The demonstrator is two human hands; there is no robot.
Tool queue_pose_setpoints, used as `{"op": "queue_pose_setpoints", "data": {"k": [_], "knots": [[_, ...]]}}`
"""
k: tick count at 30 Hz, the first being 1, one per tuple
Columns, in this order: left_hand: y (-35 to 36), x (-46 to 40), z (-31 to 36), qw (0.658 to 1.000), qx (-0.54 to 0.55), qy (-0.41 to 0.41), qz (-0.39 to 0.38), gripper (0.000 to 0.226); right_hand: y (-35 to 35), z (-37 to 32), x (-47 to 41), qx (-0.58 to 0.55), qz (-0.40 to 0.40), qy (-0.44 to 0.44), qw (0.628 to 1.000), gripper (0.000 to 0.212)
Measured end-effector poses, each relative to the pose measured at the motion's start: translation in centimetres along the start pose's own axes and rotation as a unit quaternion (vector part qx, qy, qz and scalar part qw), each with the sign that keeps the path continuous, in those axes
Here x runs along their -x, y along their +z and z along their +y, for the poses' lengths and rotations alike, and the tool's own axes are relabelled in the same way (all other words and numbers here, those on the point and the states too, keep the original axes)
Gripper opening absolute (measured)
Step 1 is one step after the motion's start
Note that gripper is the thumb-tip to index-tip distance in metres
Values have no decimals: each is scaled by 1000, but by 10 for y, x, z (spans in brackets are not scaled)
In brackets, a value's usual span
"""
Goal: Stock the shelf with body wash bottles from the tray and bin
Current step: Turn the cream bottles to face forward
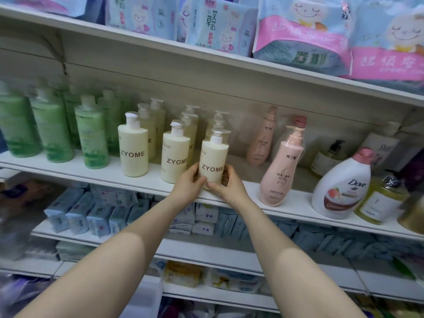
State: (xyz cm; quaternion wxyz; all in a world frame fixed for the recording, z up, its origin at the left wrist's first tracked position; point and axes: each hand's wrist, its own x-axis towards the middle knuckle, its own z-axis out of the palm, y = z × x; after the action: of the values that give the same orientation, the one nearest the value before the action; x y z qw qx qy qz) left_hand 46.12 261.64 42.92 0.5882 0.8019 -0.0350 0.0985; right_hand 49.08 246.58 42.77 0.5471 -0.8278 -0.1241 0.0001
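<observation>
You held a cream ZYOME bottle (pixel 213 160) upright at the front edge of the middle shelf (pixel 286 204), near the centre of the view. Your left hand (pixel 189 184) curled round its lower left side, and your right hand (pixel 227 183) curled round its lower right, thumbs meeting low on the front below the label. At nine o'clock from it, two more cream bottles (pixel 175 157) stood in the front row, with others lined up behind them. Farther out at nine o'clock stood green bottles (pixel 91 138). At three o'clock, a pink bottle (pixel 281 171) stood near the shelf edge, and beyond it a white Dove bottle (pixel 341 187). At twelve o'clock, on the shelf above, lay soft pink and blue packs (pixel 298 35). At six o'clock, lower shelves held pale blue packets (pixel 98 218).
</observation>
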Motion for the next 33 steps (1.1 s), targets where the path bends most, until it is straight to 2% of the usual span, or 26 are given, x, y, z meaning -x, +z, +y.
{"op": "queue_pose_setpoints", "data": {"k": [9,12,16,21,25,27,30,33], "knots": [[3,12,0,999,-9,32,38,52,2,-1,2,43,14,-12,999,84],[3,22,-10,995,-39,66,71,54,0,-4,17,62,50,-34,996,78],[17,47,-6,984,-36,105,140,42,-8,-4,49,113,125,-62,984,60],[53,56,19,985,-29,156,75,37,-40,-3,88,128,255,-99,953,35],[89,46,39,988,-41,151,13,51,-85,4,102,102,329,-85,935,45],[106,39,44,989,-57,133,0,57,-108,10,99,96,317,-50,942,60],[123,29,47,991,-72,116,-9,60,-134,23,90,88,237,22,967,80],[133,19,45,992,-79,99,-7,55,-143,37,78,83,152,31,984,74]]}}
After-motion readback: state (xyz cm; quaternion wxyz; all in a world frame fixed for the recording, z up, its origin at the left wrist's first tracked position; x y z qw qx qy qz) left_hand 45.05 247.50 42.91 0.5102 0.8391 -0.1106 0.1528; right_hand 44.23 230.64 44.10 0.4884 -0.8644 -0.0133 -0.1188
